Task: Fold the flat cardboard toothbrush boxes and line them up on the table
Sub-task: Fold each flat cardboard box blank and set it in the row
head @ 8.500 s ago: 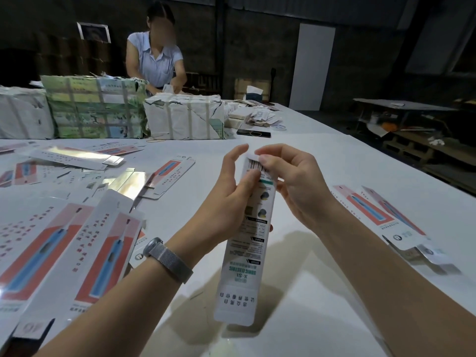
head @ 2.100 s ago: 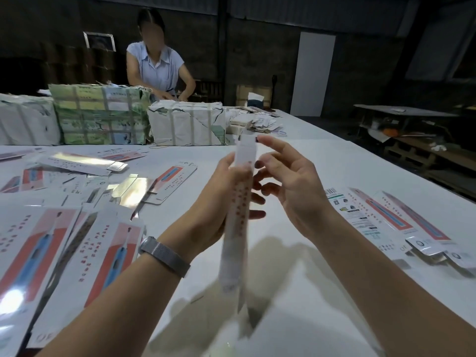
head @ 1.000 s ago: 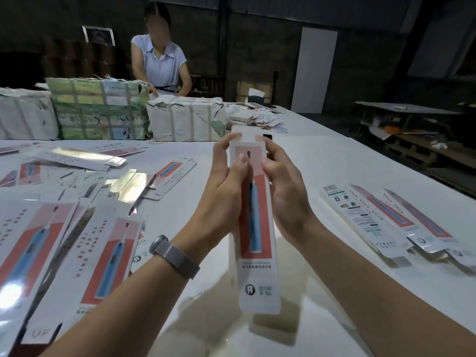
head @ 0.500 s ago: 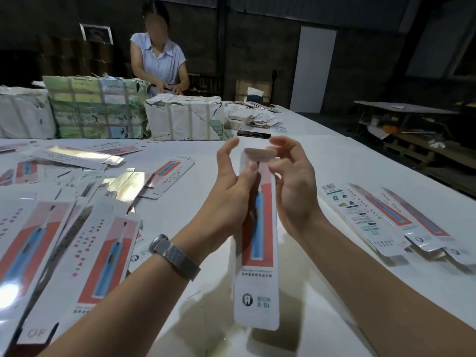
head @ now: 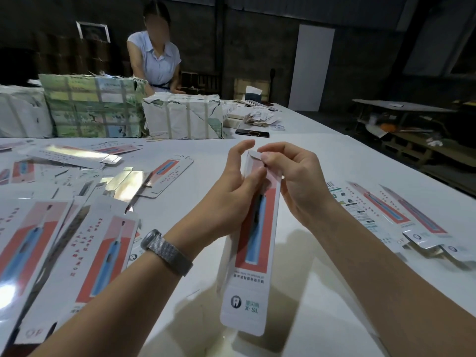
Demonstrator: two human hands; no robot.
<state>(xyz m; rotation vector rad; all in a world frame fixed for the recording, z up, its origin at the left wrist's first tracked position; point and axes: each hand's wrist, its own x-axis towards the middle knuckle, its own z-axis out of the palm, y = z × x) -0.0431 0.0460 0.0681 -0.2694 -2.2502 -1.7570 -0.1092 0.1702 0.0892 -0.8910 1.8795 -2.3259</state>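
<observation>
I hold a long toothbrush box (head: 253,256) upright above the white table (head: 322,155), its red and blue printed face toward me. My left hand (head: 231,197) grips its upper part from the left, thumb raised. My right hand (head: 296,184) curls round the top end from the right, its fingertips pressing the small top flap down. Three folded boxes (head: 381,212) lie side by side on the table to the right. Flat unfolded boxes (head: 59,238) are spread over the table's left side.
Wrapped bundles (head: 92,106) stand in a row at the back left, and a person (head: 154,57) works behind them. A dark phone (head: 252,133) and loose paper scraps (head: 260,117) lie at the back centre. The table's right edge runs diagonally past the folded boxes.
The box was turned so its printed face is toward me. My right fingers have bent the top flap over and down onto the box's end; a third folded box lies at the right.
</observation>
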